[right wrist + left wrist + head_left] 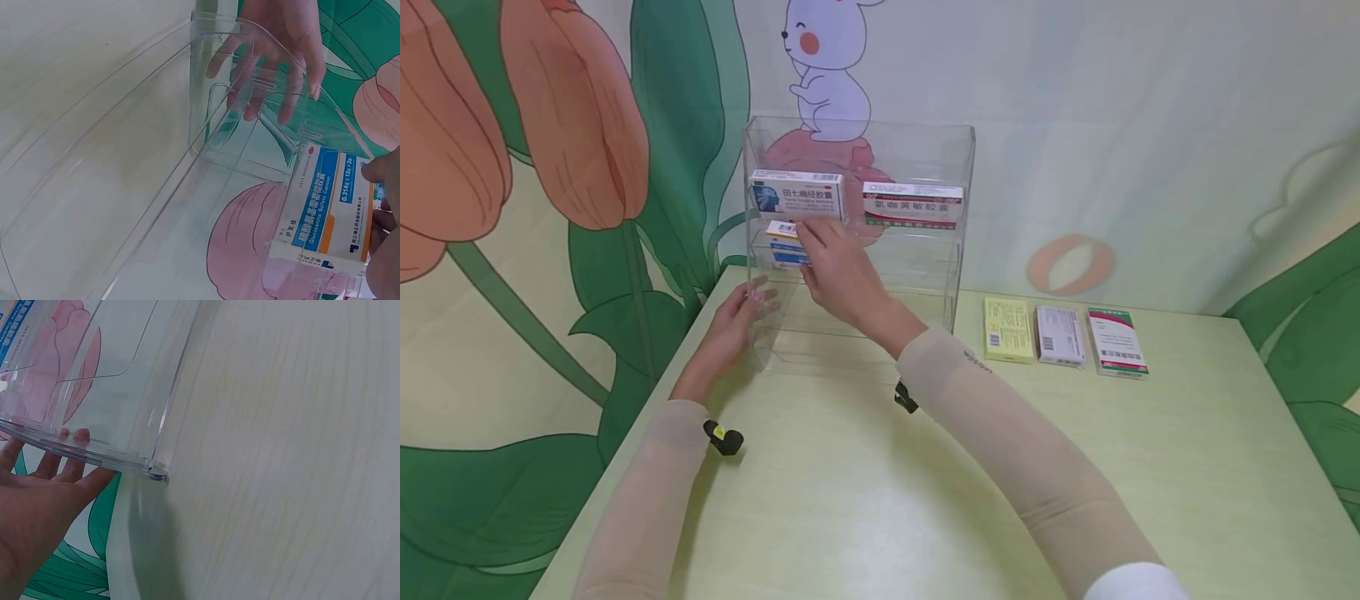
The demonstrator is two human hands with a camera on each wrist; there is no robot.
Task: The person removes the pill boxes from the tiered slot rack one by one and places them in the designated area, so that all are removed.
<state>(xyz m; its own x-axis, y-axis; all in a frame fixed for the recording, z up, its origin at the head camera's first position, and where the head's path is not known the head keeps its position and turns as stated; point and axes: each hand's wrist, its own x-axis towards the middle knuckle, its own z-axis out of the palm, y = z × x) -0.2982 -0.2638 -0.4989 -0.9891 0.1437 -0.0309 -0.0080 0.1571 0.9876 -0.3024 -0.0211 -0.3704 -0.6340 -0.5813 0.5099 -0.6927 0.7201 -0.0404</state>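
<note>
A clear tiered display rack (850, 342) stands on the table against the curtain. My right hand (846, 279) pinches a white, blue and orange medicine box (328, 206) at the left of the rack's middle tier, thumb and fingers at its edge in the right wrist view. My left hand (47, 506) touches the rack's left side wall with its fingers extended; through the clear plastic its fingertips (284, 115) show. On the top tier, a white box with a blue picture (797, 196) leans at left and a red-and-green striped box (913, 206) at right.
Right of the rack, a yellow box (1007, 330), a white box (1060, 336) and a green-and-red edged box (1117, 342) lie in a row on the table (1187, 467). Behind hangs a printed curtain (1112, 125). The table's left edge runs close by the rack.
</note>
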